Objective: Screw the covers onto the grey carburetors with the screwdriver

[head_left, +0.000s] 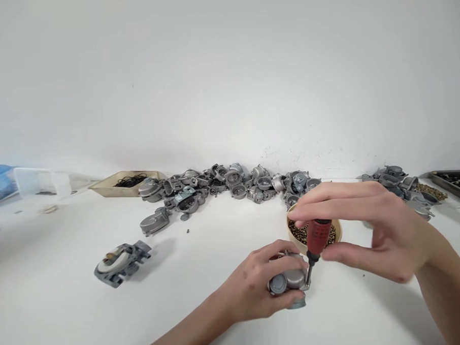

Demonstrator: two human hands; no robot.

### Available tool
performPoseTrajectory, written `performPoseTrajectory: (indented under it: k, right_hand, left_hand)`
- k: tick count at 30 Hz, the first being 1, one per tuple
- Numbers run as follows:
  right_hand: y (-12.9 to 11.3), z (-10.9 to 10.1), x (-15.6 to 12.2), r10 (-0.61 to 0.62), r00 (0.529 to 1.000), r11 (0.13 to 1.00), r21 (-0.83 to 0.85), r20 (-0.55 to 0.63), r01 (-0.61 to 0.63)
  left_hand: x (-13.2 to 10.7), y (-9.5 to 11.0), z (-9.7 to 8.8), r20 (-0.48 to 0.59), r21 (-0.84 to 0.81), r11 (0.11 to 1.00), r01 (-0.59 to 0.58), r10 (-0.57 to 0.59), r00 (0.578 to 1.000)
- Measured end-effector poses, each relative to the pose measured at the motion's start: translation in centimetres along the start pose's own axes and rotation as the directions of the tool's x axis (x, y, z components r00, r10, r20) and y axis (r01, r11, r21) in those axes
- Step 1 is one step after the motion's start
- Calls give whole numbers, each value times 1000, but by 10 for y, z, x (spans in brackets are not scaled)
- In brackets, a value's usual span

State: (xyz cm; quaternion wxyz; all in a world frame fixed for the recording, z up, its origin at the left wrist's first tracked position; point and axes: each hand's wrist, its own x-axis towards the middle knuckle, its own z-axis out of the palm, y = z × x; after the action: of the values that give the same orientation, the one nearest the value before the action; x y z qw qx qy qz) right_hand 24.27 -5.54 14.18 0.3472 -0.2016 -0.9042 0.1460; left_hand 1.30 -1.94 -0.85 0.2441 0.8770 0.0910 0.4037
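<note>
The left hand (257, 280) was closed around a grey metal part (288, 282) resting on the white table (204, 275), fingers wrapped over its top and side. The right hand (369, 227) gripped a screwdriver (316, 240) by its red handle between thumb and fingertips, holding it nearly upright with the tip down at the right edge of the part. Just behind the screwdriver stood a small tan bowl (337, 230) filled with screws (299, 231), partly hidden by the right hand. Farther left on the table lay another assembly (121, 263), well apart from both hands. Along the wall ran a pile of grey castings (223, 185), with a tan tray (129, 183) at its left end. A second, smaller heap (398, 183) and a dark tray (457, 183) sat at the far right.
</note>
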Motion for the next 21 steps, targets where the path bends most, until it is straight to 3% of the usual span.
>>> performPoseTrajectory:
  k: [4,8,13,18,21]
  right_hand:
    - [0,0,1,-31,999,993,117,-4,32]
    - [-3,1,2,-33,999,999,42,10,32]
    - [-9,0,1,10,998,991,131,64,-18]
    - [-5,-2,0,6,999,999,-53,46,-3]
    - [-6,-3,0,41,996,998,39,80,-44]
  left_hand:
    - [-1,-2,0,10,8,1000,5,-5,1000]
    - [-3,-3,1,8,10,1000,1,-2,1000]
    - [-3,-3,0,23,24,1000,0,0,1000]
    - [-1,-3,1,0,30,999,-14,14,1000]
    - [-1,-2,1,-1,12,1000,-18,18,1000]
